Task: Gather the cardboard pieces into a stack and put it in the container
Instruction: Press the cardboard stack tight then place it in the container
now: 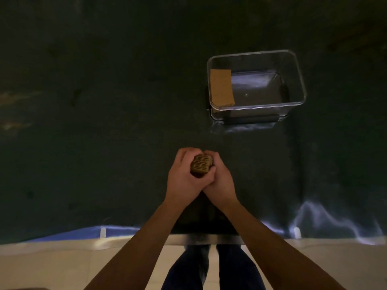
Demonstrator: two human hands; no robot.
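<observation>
- Both hands meet near the table's near edge: left hand (184, 176) and right hand (219, 181) pressed together around a stack of cardboard pieces (201, 165), its corrugated edges facing up.
- The clear container (297, 80) sits farther off to the right, well apart, one cardboard piece (221, 87) leaning inside against its left wall.
- Dark table cover (104, 122) lies bare between hands and container.

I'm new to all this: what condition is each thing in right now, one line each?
Cardboard stack: gathered edge-up, squeezed between both hands above the dark table.
Left hand: closed on the stack.
Right hand: closed on the stack.
Clear container: open, no lid, upright on the table.
Cardboard piece: already inside the container, by its left wall.
</observation>
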